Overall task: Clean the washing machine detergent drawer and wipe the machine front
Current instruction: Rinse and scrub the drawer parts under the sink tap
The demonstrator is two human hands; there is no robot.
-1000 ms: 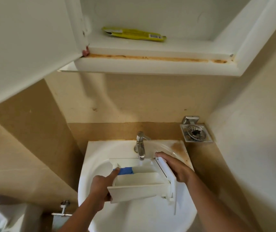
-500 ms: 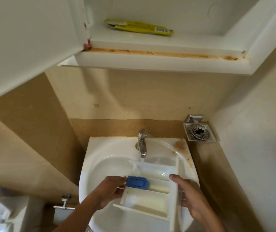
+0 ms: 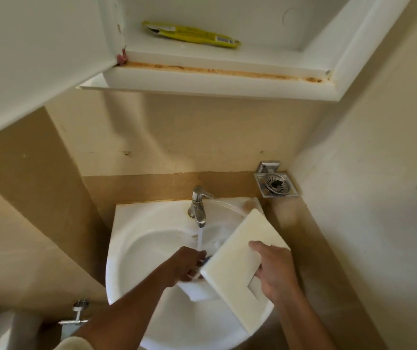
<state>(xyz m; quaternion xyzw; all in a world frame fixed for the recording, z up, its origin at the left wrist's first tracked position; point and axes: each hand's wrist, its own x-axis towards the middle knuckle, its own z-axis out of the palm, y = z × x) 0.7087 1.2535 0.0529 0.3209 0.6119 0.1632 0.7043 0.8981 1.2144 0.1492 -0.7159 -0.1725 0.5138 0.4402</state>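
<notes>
Drawer (image 3: 237,261) is over the sink (image 3: 136,248), tipped so the flat front panel faces me and the body hangs down into the basin. R hand (image 3: 275,271) clamped on panel's right edge: thumb across the face, fingers tucked behind by the notch cutout. L hand (image 3: 184,266) curled on body's left side, directly under water stream (image 3: 199,238) from tap (image 3: 198,205). Blue insert (image 3: 206,260) just peeks out btwn L fingers and panel. Drawer: smooth off-white plastic, rounded corners. Sink: glossy white ceramic. Tap: chrome.
</notes>
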